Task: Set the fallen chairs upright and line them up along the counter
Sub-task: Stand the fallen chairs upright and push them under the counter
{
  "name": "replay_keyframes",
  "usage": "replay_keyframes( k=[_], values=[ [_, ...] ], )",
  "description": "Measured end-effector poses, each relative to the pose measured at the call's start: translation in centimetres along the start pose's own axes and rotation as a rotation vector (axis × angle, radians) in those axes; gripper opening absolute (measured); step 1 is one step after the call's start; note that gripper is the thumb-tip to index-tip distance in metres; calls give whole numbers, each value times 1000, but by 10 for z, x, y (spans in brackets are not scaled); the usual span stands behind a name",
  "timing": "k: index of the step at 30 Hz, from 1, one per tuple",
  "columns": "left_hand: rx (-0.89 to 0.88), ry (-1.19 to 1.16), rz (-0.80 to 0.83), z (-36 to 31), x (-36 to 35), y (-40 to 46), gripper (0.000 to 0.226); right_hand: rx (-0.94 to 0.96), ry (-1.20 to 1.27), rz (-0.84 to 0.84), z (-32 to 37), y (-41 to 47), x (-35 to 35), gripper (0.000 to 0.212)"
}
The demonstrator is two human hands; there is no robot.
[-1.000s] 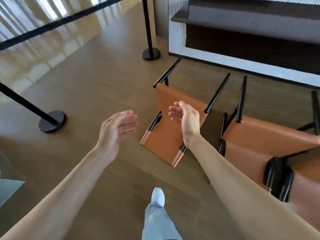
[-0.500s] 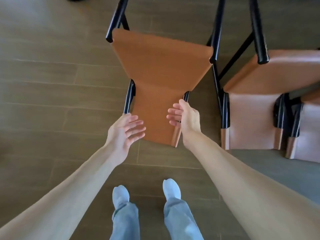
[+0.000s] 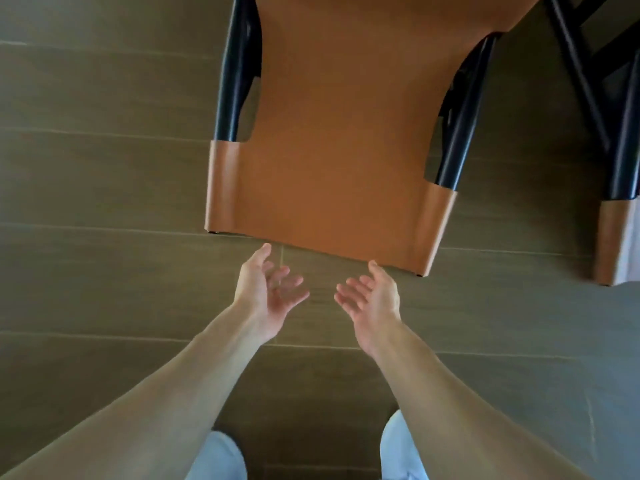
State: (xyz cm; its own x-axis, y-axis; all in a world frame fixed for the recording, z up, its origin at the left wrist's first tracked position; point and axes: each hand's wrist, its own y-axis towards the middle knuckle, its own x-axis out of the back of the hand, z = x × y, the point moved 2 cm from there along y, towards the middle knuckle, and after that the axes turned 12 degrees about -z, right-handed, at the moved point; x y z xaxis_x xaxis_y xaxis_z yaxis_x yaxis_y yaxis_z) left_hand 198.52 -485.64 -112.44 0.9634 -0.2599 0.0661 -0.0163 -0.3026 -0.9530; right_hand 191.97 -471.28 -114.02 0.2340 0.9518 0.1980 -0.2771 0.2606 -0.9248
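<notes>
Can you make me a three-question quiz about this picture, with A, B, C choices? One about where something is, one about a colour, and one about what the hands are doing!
1. Where is the fallen chair?
A. beyond the hands
B. behind the feet
C. on a table

2. What colour is its backrest?
A. blue
B. orange-brown
C. white

3. What are the left hand and right hand doing?
A. gripping the chair
B. making fists
C. open, holding nothing

Answers:
1 A, it lies on the floor past the fingertips.
2 B, the leather looks tan.
3 C, the fingers are spread and empty.
</notes>
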Motion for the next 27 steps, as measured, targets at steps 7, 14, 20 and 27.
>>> replay_keyframes(
  k=[7,14,20,27],
  values=[
    [5,-186,74,6,-30,77,63,-75,357,42,9,69,-23,51],
    [69,-214,96,-10,-33,34,29,-167,374,84,30,25,-8,42],
    [60,-106,3,-35,-19,-128,31,-210,374,-9,83,-126,53,30],
    [13,-74,-16,-123,-41,-363,26,-152,334,-110,201,-338,95,14]
  ],
)
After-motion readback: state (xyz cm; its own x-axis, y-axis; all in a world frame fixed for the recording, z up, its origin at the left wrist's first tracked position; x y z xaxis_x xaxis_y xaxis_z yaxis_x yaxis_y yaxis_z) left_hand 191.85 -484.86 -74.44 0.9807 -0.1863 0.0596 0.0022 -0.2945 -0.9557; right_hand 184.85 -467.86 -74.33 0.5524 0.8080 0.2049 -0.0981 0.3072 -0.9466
